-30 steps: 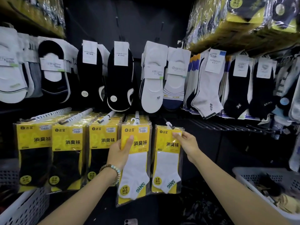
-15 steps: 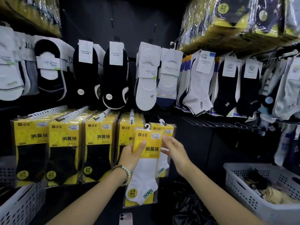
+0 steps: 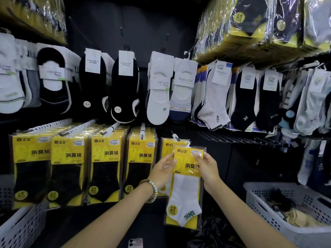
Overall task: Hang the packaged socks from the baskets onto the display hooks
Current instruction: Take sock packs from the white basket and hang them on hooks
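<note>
Left hand (image 3: 163, 173) and right hand (image 3: 207, 169) pinch a sock pack (image 3: 186, 190) before the dark display wall (image 3: 143, 24)

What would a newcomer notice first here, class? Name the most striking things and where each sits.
At centre, the left hand and right hand hold a yellow-carded plastic pack of white ankle socks by its upper sides. A row of yellow packs of black socks hangs lower left; a white perforated plastic basket sits lower right.
</note>
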A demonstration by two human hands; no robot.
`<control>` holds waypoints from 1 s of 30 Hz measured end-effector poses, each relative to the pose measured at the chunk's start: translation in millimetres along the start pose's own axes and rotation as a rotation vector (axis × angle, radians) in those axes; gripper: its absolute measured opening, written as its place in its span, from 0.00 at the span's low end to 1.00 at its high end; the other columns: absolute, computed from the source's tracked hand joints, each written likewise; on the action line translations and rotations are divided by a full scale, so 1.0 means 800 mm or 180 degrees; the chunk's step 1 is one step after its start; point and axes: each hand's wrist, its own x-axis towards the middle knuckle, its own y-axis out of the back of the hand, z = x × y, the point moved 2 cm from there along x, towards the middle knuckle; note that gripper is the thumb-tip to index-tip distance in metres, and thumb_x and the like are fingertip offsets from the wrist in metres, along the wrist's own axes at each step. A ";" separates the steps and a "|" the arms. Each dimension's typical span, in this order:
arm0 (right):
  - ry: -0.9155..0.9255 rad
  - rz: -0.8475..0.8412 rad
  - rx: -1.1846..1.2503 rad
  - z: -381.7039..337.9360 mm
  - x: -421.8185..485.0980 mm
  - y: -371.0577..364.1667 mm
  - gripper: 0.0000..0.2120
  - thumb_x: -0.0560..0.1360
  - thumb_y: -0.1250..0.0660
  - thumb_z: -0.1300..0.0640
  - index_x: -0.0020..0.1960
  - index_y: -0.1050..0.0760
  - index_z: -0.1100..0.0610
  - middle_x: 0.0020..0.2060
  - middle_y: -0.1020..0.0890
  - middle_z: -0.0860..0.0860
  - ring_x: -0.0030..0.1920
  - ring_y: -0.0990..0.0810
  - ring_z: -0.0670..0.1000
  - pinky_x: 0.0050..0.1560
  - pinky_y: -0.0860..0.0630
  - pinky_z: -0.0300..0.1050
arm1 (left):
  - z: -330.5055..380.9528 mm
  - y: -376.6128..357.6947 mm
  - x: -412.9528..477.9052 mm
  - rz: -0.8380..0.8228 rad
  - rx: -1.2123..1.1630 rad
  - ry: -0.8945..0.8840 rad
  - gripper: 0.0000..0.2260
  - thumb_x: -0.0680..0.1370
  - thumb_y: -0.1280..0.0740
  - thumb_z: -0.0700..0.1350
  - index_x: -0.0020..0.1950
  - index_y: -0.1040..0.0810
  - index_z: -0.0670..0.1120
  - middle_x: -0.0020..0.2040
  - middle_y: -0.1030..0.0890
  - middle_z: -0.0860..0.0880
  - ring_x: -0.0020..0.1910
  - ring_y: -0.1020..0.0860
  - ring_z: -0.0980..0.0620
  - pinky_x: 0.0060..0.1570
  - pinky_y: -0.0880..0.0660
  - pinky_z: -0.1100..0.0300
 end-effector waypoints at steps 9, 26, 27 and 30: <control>0.0295 -0.0539 -0.0510 -0.003 0.046 -0.028 0.04 0.79 0.37 0.61 0.49 0.23 0.57 0.43 0.17 0.53 0.41 0.18 0.48 0.39 0.20 0.41 | -0.020 0.003 0.018 0.0373 -0.0397 -0.0100 0.27 0.77 0.38 0.53 0.73 0.42 0.51 0.64 0.29 0.52 0.56 0.27 0.58 0.58 0.28 0.59; -0.0066 0.0166 -0.0842 0.045 0.036 -0.010 0.22 0.74 0.29 0.53 0.65 0.29 0.57 0.61 0.24 0.51 0.53 0.23 0.45 0.48 0.29 0.33 | -0.050 0.028 0.018 0.0440 0.0317 -0.0128 0.28 0.79 0.40 0.54 0.75 0.46 0.51 0.73 0.38 0.51 0.69 0.34 0.53 0.60 0.34 0.61; -0.0047 0.0081 -0.0957 0.045 0.024 -0.006 0.23 0.75 0.30 0.53 0.67 0.31 0.57 0.63 0.26 0.50 0.58 0.25 0.47 0.53 0.30 0.36 | -0.055 0.032 0.008 0.0413 0.0413 -0.0128 0.28 0.79 0.40 0.53 0.75 0.46 0.51 0.73 0.38 0.51 0.69 0.35 0.52 0.61 0.33 0.60; -0.0052 -0.0372 -0.1235 0.051 -0.023 0.000 0.22 0.76 0.32 0.53 0.69 0.32 0.55 0.65 0.27 0.48 0.64 0.28 0.49 0.57 0.31 0.39 | -0.076 0.045 -0.034 0.0264 0.0708 -0.0101 0.28 0.78 0.39 0.53 0.75 0.45 0.50 0.71 0.35 0.51 0.68 0.34 0.52 0.59 0.33 0.61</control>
